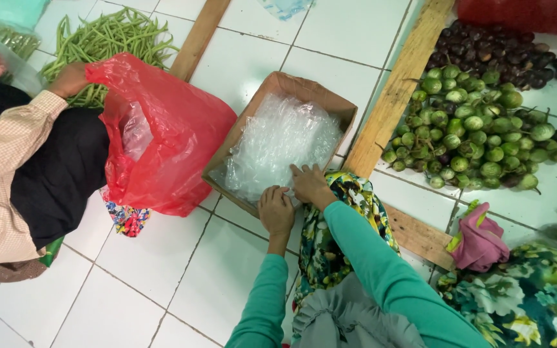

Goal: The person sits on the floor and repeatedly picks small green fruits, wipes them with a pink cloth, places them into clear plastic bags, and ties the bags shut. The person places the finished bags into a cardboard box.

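Note:
A brown cardboard box sits on the white tiled floor, filled with clear plastic bags. My left hand rests at the box's near edge, fingers curled on the plastic. My right hand lies beside it, fingertips pressing on the clear bags. Both arms wear teal sleeves. Whether either hand pinches a bag I cannot tell.
Another person in a checked shirt sits at left, one hand holding a red plastic bag. Green beans lie behind. Wooden planks border piles of green round eggplants and dark fruits. A pink cloth lies at right.

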